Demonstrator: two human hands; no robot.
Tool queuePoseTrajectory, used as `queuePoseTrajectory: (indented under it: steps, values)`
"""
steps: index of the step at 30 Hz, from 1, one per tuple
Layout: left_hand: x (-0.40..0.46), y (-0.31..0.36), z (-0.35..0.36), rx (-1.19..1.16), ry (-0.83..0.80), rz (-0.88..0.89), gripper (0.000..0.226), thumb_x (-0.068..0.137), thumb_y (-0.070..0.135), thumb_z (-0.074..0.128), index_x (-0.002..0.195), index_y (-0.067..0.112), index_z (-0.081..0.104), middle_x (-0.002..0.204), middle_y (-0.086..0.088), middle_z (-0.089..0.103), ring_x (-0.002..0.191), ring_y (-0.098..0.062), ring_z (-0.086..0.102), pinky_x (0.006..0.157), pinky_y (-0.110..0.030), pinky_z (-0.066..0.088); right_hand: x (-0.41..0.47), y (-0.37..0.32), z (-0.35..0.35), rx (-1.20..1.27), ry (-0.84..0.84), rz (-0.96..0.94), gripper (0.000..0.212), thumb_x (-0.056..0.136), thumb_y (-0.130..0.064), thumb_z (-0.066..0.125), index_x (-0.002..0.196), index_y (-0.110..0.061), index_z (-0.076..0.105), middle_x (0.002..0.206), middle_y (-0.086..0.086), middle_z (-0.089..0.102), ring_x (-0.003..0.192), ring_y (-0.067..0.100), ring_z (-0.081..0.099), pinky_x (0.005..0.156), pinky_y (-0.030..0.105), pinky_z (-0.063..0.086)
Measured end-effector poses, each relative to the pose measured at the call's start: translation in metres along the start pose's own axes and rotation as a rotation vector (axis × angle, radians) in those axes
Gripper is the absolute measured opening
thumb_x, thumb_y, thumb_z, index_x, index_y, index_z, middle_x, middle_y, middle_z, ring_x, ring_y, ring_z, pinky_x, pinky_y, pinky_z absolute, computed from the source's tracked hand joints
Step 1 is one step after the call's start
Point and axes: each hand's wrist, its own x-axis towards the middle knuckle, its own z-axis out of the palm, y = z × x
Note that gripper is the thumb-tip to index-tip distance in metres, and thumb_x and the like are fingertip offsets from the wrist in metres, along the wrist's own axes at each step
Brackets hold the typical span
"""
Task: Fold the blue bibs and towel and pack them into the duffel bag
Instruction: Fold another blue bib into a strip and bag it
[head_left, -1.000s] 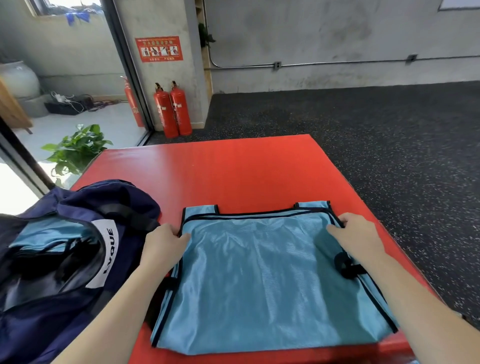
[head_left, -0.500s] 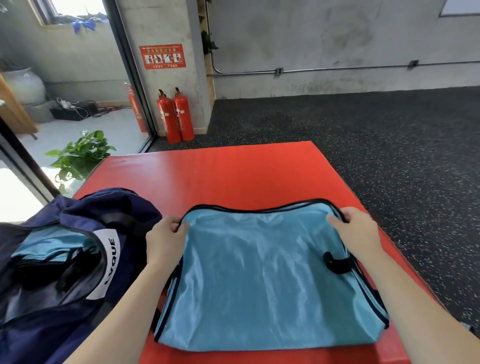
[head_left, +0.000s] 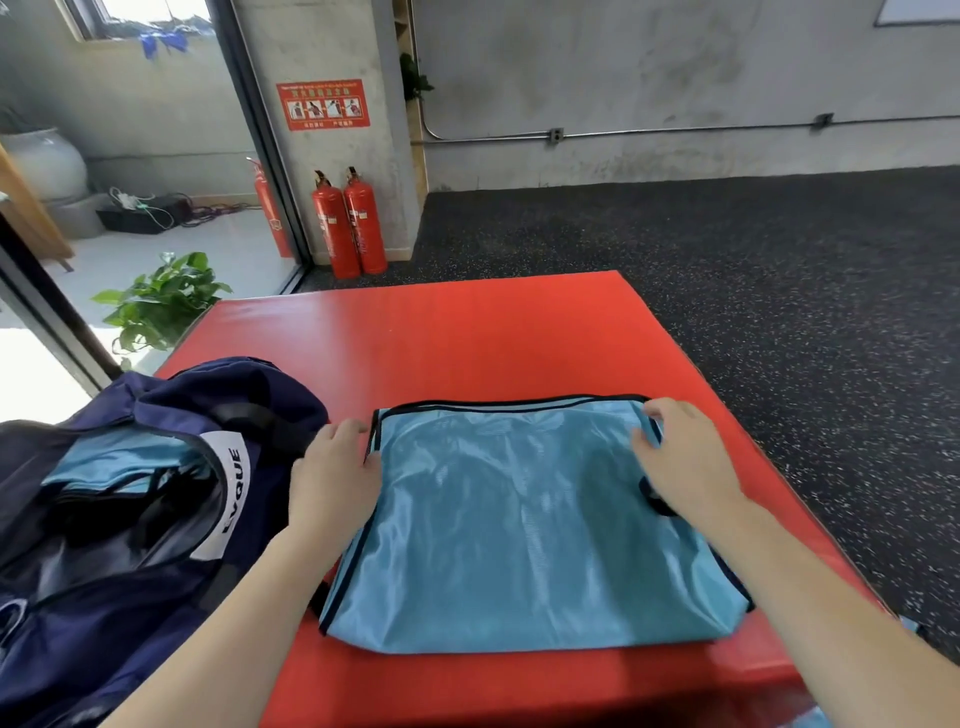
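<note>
We see the light blue bib (head_left: 524, 525) lying flat on the red mat (head_left: 467, 332), our left hand (head_left: 332, 473) and right hand (head_left: 685, 462) pinching its far corners, beside the open navy duffel bag (head_left: 130, 519) holding more blue fabric.

Both my forearms come into view bare from the bottom edge, with no sleeve, cuff, watch or band on the stretch that shows. My left hand (head_left: 332, 478) is bare too, without a glove or a ring, its knuckles rounded and its nails short. My right hand (head_left: 685, 462) is the same: ungloved, unadorned, with plain short nails.
</note>
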Motion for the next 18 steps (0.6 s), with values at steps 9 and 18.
queuePoseTrajectory:
  steps: [9,18]
  values:
    - [-0.097,0.045,0.041,-0.037,-0.306,0.352,0.054,0.101,0.048,0.046,0.148,0.023,0.043,0.157,-0.001,0.039,0.146,-0.020,0.033,0.120,-0.034,0.024,-0.114,-0.044,0.042,-0.081,-0.387,-0.430,0.078,0.093,-0.068,0.023,0.151,-0.019,0.043,0.156,-0.005,0.040,0.145,0.015,0.034,0.122,0.032,0.024]
    - [-0.076,-0.039,0.015,0.290,-0.317,0.207,0.102,0.077,0.077,-0.007,0.161,0.024,0.019,0.168,-0.001,0.012,0.155,-0.020,0.008,0.125,-0.037,0.010,-0.082,0.055,0.002,-0.423,-0.338,-0.224,0.111,0.075,-0.083,-0.023,0.161,-0.023,0.012,0.168,-0.007,0.011,0.154,0.010,0.006,0.126,0.031,0.002]
